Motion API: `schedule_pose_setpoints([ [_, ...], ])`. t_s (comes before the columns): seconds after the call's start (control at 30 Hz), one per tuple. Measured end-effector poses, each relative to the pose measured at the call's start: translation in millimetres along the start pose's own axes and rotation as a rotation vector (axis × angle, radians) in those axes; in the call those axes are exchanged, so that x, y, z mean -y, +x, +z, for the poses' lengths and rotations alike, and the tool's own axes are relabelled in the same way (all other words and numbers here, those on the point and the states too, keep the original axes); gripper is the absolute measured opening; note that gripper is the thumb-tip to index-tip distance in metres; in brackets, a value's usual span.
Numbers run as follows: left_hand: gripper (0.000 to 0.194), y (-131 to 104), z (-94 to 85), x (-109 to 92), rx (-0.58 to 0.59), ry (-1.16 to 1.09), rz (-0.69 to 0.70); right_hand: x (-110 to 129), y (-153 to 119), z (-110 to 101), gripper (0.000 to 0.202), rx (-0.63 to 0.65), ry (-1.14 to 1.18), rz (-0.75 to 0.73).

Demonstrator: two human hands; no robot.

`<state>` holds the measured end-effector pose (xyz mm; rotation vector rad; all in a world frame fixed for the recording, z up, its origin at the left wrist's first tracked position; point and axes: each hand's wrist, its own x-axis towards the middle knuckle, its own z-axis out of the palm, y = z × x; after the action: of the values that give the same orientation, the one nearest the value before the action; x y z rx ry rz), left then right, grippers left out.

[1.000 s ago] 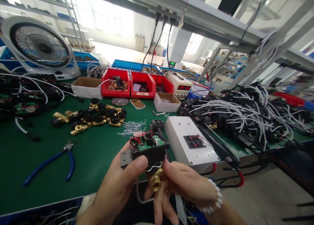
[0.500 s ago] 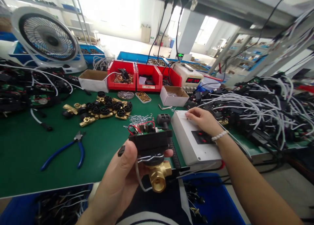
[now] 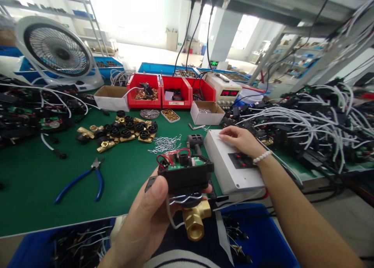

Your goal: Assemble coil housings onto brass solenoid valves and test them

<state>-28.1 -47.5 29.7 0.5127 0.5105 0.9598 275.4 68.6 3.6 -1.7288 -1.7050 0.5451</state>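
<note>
My left hand (image 3: 152,205) is wrapped round a motorised valve, its black open-topped housing (image 3: 185,178) upright above a brass valve body (image 3: 195,221). A green circuit board (image 3: 187,162) with red wires shows inside the housing, and a bent wire clip (image 3: 185,199) crosses the neck below. Fingers bent together, my right hand (image 3: 238,139) rests at the far end of a white control box (image 3: 224,168). Whatever lies under those fingertips is hidden. A black panel with red parts (image 3: 241,160) is set in the box near my right wrist.
Blue-handled cutters (image 3: 97,178) lie at left on the green table (image 3: 29,197). Beyond are brass valve bodies (image 3: 125,133), wire clips (image 3: 166,144), a dark power tool (image 3: 195,141), red bins (image 3: 144,104) and a power supply (image 3: 223,90). Cabled units (image 3: 295,131) are heaped at right.
The valve in my left hand has shifted slightly right and down and tipped, so more of its circuit board shows. My right hand stays at the box's far end, its fingertips slightly shifted.
</note>
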Motion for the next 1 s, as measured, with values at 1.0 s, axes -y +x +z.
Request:
schedule_pose_setpoints([
  [1.0, 0.045, 8.0, -1.8, 0.9, 0.08, -0.062, -0.034, 6.6, -1.7, 1.9, 0.028, -0.016, -0.017, 0.069],
])
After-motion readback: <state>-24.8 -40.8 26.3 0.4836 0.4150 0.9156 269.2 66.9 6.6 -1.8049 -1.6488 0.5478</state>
